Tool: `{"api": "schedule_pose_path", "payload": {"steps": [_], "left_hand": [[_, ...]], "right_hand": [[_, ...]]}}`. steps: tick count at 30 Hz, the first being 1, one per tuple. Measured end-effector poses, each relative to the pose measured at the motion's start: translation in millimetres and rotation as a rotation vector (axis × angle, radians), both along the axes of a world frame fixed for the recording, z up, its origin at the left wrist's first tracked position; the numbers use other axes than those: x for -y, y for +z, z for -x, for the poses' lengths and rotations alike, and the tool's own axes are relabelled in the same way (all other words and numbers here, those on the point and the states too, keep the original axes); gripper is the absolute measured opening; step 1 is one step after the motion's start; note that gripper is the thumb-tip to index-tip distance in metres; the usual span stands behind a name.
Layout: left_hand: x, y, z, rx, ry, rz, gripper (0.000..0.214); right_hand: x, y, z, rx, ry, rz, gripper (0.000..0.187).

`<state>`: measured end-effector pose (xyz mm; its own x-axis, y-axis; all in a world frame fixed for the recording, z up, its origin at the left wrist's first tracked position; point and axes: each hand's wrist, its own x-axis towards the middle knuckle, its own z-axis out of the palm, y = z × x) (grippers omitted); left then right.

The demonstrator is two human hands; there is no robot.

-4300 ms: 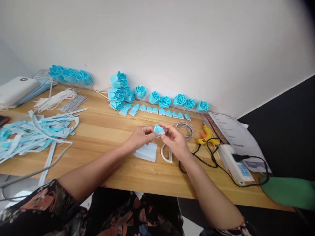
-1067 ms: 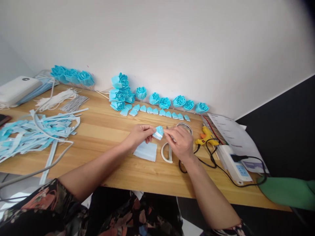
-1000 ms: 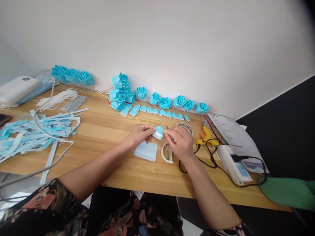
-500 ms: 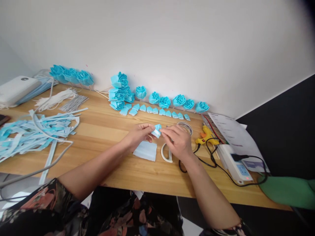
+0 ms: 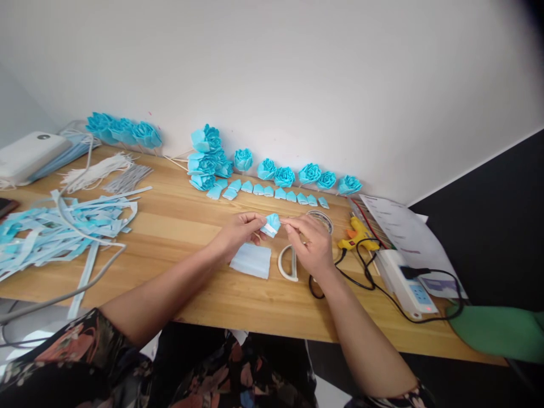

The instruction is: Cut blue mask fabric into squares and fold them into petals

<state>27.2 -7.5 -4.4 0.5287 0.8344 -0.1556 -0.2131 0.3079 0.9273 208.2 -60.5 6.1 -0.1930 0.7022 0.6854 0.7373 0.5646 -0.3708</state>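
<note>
Between the thumb and fingers of my left hand (image 5: 244,233) is a folded light-blue petal (image 5: 272,225) with a white strip along its lower edge. My right hand (image 5: 312,242) is closed in a pinch just right of the petal. Its fingertips point at the petal's edge, and whatever they hold is too small to make out. Below both hands a pale blue fabric square (image 5: 251,261) lies flat on the wooden table (image 5: 195,306). A white D-shaped ring (image 5: 282,265) lies beside it, under my right hand. Partly behind that hand is a clear tape roll (image 5: 325,220).
Several folded petals (image 5: 258,189) line up before blue fabric flowers (image 5: 243,160) along the wall. Right: a yellow glue gun (image 5: 360,233), its black cord and a power strip (image 5: 408,283). Left: a heap of blue strips (image 5: 85,218), white cords (image 5: 100,170) and a cable (image 5: 111,259).
My right fingertips have drawn slightly right, away from the petal, and its blue face shows more. My left hand keeps its hold in nearly the same place.
</note>
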Motion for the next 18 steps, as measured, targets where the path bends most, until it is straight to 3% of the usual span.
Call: {"api": "schedule_pose_path", "payload": {"steps": [4, 10, 18], "left_hand": [[0.6, 0.7, 0.2, 0.004, -0.002, 0.006, 0.035], [0.5, -0.1, 0.0, -0.013, -0.019, -0.013, 0.036], [5.5, 2.1, -0.4, -0.154, -0.149, -0.190, 0.035]], "right_hand": [[1.6, 0.4, 2.1, -0.073, -0.025, 0.078, 0.018], [2.1, -6.4, 1.0, -0.347, -0.043, 0.312, 0.023], [-1.7, -16.0, 4.5, -0.567, 0.002, 0.435, 0.036]]}}
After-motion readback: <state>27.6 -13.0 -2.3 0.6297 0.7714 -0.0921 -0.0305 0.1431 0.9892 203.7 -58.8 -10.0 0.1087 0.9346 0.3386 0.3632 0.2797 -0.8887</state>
